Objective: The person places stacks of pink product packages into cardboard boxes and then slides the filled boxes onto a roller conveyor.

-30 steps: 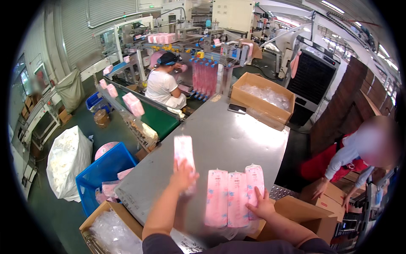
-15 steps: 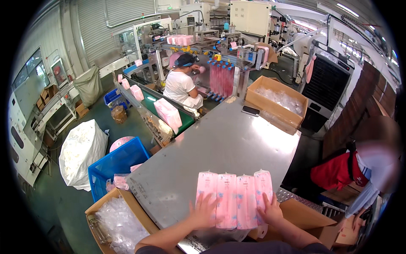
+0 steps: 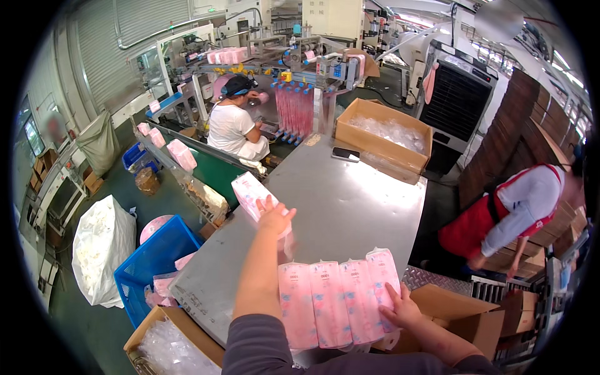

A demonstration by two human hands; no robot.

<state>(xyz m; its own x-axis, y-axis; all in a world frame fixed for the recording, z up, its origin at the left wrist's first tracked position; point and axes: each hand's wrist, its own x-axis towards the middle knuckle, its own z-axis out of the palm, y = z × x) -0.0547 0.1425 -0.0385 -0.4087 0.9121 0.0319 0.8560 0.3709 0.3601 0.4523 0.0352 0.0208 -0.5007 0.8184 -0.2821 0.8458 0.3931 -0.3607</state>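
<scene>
A row of several pink tissue packs lies side by side on the metal table, close in front of me. My right hand rests against the rightmost pack, fingers spread over its side and top. My left arm reaches out to the far left edge of the table. There my left hand has its fingers over the near end of another pink tissue pack, at the end of the green conveyor. The underside of that grip is hidden.
Cartons of clear plastic bags stand at the far right and near left. A phone lies on the table. The blue crate is at left, an open carton at right. One person sits by the machine; another bends at right.
My left hand has left the row and reached forward to the pack at the conveyor's end. That pack has come toward the table. My right hand stays on the row; the view has turned right.
</scene>
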